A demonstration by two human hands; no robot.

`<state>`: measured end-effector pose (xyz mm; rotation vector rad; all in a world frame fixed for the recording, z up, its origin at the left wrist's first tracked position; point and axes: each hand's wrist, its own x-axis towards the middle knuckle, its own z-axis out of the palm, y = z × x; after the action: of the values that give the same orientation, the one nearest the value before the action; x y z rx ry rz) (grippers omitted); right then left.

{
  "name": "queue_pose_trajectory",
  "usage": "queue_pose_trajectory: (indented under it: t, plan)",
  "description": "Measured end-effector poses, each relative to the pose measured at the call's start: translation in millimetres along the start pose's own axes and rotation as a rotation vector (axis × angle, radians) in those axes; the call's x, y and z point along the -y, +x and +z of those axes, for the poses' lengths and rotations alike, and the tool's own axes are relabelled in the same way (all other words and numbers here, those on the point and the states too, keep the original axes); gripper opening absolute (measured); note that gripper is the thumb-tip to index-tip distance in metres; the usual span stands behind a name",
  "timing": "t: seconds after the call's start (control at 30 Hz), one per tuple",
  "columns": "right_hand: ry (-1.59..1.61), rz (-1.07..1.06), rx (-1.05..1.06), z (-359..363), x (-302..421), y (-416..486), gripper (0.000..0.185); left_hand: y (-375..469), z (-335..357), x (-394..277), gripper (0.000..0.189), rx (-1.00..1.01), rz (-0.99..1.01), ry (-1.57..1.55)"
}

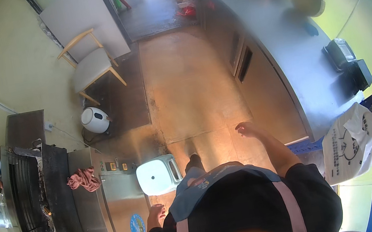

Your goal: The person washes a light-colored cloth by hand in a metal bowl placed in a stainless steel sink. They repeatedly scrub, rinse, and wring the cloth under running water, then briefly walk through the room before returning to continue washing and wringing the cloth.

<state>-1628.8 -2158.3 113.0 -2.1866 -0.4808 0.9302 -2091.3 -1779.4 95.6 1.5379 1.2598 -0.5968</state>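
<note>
My left hand [156, 213] hangs low at my left side with nothing in it, its fingers loosely bent. Beside it are the steel front [124, 189] of a cooking unit and a pale plastic stool [153, 176]. My right hand [246, 130] swings out ahead on the right, also holding nothing, fingers loosely curled and partly apart. It hangs over the tan floor [196, 88], near the cabinet front [272, 101] below a long steel counter [268, 35]. A blue apron [198, 191] covers my front, and one dark shoe [194, 161] shows beneath it.
A brown cloth [84, 180] lies on the sooty grill unit [63, 210] at left. Farther along stand a white air fryer [94, 120] and a wooden chair [93, 68]. Black containers [353, 77] sit on the counter; a printed plastic bag [349, 144] hangs at right. A doorway [153, 10] lies ahead.
</note>
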Motion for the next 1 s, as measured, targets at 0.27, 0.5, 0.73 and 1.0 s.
queue_pose_trajectory:
  t: [0.27, 0.5, 0.73, 1.0]
  plan:
    - [0.138, 0.492, -0.021, -104, -5, 145, 0.029, 182, -87, -195, 0.016, -0.053, -0.133, -0.084]
    - [0.319, 0.846, -0.22, -152, -18, 189, 0.026, 327, -142, -538, 0.033, -0.096, 0.426, -0.125]
    - [0.327, 0.945, -0.07, -240, 14, 370, 0.023, 383, -165, -700, 0.03, 0.007, 0.351, -0.156]
    - [0.587, 0.344, 0.017, -383, 118, 717, 0.02, 441, -211, -631, 0.01, 0.0, -0.143, -0.221]
